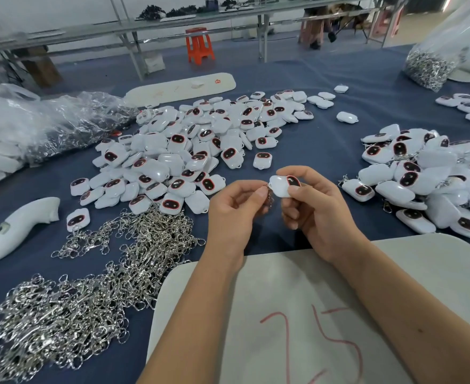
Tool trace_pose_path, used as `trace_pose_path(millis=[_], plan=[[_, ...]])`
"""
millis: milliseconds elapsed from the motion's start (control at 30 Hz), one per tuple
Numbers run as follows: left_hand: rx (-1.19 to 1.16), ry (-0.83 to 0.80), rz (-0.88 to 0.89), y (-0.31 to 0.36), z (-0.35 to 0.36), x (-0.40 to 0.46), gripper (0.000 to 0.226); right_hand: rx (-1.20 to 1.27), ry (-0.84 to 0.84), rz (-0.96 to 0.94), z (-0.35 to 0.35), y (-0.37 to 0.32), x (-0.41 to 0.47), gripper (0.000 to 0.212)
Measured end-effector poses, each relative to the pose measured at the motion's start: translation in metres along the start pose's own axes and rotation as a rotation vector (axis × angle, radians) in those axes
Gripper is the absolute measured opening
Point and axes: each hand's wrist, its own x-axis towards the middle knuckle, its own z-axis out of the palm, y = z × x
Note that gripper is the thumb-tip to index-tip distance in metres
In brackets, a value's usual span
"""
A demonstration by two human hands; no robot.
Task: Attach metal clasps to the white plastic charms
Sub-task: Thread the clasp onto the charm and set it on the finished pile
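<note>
My right hand [314, 209] pinches a white plastic charm [280, 185] with a dark, red-rimmed oval face, held above the blue table. My left hand [233, 212] pinches a metal clasp [269, 194] at the charm's left edge; the clasp hangs down between my hands and is partly hidden by my fingers. A big heap of loose white charms [189, 151] lies just beyond my hands. A second heap of charms [427, 181], some with clasps showing, lies to the right. Loose silver clasps [89, 286] spread over the near left of the table.
A white board [297, 314] with red marks lies under my forearms. A white handle-shaped part [15, 228] lies at the left, crumpled clear bags [34, 123] behind it. A clear bag of clasps [433, 65] stands far right. An orange stool [199, 45] stands beyond the table.
</note>
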Motion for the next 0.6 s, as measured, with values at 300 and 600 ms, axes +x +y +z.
trace_pose_path(millis=[300, 600], plan=[[-0.082, -0.035, -0.078, -0.0030, -0.0007, -0.0013, 0.016, -0.008, -0.037, 0.001, -0.0014, 0.0024, 0.0008, 0.028], [0.833, 0.064, 0.545, -0.0034, -0.0054, -0.0025, 0.015, -0.107, 0.053, -0.038, 0.0017, 0.0044, -0.0009, 0.020]])
